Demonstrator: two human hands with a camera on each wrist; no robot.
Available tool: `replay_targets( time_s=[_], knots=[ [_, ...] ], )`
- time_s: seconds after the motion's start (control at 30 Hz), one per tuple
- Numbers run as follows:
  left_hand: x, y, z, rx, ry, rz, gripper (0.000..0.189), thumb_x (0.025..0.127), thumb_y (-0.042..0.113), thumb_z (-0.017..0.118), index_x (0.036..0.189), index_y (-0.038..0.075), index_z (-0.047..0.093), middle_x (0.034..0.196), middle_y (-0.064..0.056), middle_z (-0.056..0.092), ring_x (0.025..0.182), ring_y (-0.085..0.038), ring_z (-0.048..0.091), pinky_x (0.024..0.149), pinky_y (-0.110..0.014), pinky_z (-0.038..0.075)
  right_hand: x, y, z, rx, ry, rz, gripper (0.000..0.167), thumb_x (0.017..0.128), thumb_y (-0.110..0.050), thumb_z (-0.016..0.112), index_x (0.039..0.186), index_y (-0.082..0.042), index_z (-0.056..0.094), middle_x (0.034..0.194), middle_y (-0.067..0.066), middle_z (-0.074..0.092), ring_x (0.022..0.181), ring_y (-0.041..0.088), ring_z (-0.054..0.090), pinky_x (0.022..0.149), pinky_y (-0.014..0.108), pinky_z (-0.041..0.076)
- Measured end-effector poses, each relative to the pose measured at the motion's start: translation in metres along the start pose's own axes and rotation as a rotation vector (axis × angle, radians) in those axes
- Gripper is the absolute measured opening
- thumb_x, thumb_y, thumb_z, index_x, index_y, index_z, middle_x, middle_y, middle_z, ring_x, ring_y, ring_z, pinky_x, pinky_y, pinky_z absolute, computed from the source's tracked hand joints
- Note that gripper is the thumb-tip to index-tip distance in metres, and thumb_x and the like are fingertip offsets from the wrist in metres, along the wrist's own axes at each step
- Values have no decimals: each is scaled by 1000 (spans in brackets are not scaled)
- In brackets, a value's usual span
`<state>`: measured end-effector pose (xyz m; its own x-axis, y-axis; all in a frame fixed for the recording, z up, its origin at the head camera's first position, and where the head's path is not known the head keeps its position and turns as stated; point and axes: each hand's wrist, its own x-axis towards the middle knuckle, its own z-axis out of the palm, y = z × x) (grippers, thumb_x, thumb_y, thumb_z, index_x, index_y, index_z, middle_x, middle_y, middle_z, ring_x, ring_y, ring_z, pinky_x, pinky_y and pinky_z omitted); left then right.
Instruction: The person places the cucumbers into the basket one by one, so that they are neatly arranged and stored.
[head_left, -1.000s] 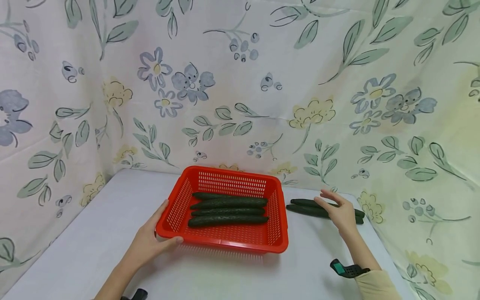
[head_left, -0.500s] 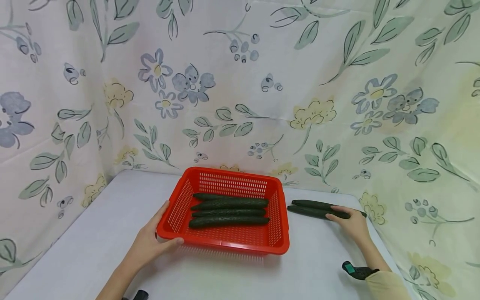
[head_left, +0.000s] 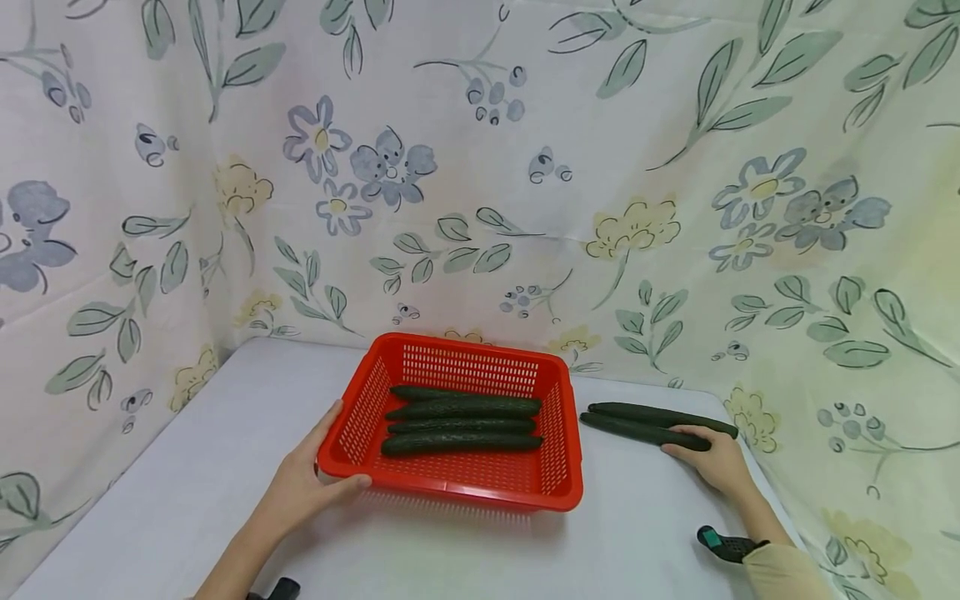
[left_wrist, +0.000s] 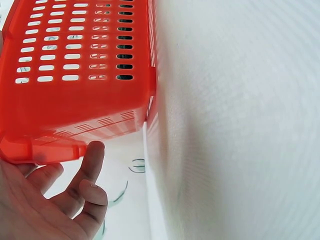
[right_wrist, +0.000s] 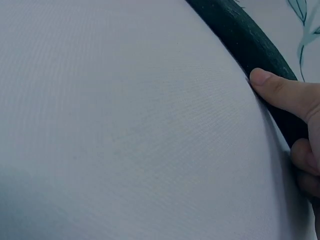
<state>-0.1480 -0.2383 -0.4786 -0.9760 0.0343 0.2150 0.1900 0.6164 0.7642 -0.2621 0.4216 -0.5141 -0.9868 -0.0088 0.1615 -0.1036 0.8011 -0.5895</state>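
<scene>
My left hand (head_left: 303,487) grips the left front corner of a red plastic basket (head_left: 480,493), its thumb along the front rim. In the left wrist view, its fingers (left_wrist: 92,162) lie bent at the rim and the slotted wall. Several dark green cucumbers (head_left: 461,444) lie side by side inside the basket. Right of the basket, my right hand (head_left: 708,458) holds the right end of a cucumber (head_left: 626,428), thumb on the near side. Another cucumber (head_left: 652,413) lies just behind it. In the right wrist view, the thumb (right_wrist: 277,90) presses the held cucumber (right_wrist: 245,37), with fingers curled at its lower part.
Everything stands on a table with a white cover (head_left: 420,558). A floral cloth (head_left: 480,183) hangs behind the table and along its sides. Dark straps sit on both wrists, the right one (head_left: 727,546) with a green patch.
My right hand has come down from above the two cucumbers and taken hold of the front one, whose right end has shifted slightly nearer. My left hand and the basket stay in place.
</scene>
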Motion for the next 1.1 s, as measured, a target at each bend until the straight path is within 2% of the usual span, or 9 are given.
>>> replay_targets(
  time_s=[0.3,0.47,0.63,0.73,0.83,0.9,1.0,1.1],
  knots=[
    [-1,0,0,3,-2,-4,119,81,49,91,172,23,18,169,-18,38,146,-44,48,107,-67,50,-2,3,5,28,10,30,57,89,-47,85,128,-7,75,141,29,64,137,57,49,109,73,39],
    [-2,0,0,5,-6,-5,118,82,49,90,172,24,18,169,-18,37,146,-44,48,106,-67,51,-5,2,4,45,30,19,56,90,-45,85,129,-6,75,140,28,65,136,57,51,108,72,41],
    [-1,1,1,9,-5,-6,118,82,49,90,172,24,18,170,-17,35,147,-44,47,107,-67,50,-6,-6,-1,108,34,53,60,92,-48,82,134,-7,73,146,28,60,141,54,47,110,69,41],
    [0,1,1,8,-2,1,118,82,49,90,172,24,18,170,-17,35,147,-44,46,107,-67,50,-5,-15,-7,144,41,90,62,93,-51,80,138,-9,71,150,26,58,142,49,47,109,58,44],
    [0,1,1,6,1,6,118,82,48,91,172,23,18,170,-18,36,147,-44,47,107,-67,50,-2,-26,-13,161,44,100,63,94,-52,78,140,-10,69,152,23,58,140,42,49,100,33,47],
    [0,1,0,4,4,9,118,81,48,91,172,23,18,170,-19,36,146,-45,48,106,-67,51,0,-32,-17,166,40,92,64,95,-51,78,142,-9,68,152,23,57,140,41,49,91,22,47],
    [1,0,0,-2,4,14,119,81,46,92,172,23,19,169,-20,37,144,-45,50,105,-66,52,3,-44,-21,171,32,92,68,95,-52,78,144,-7,66,154,24,54,143,43,46,87,17,43],
    [1,-1,0,-7,1,15,118,81,46,92,172,23,19,169,-20,37,143,-45,50,104,-66,53,6,-58,-25,176,29,106,72,94,-54,78,146,-6,64,156,24,52,139,43,48,83,20,45]
  ],
)
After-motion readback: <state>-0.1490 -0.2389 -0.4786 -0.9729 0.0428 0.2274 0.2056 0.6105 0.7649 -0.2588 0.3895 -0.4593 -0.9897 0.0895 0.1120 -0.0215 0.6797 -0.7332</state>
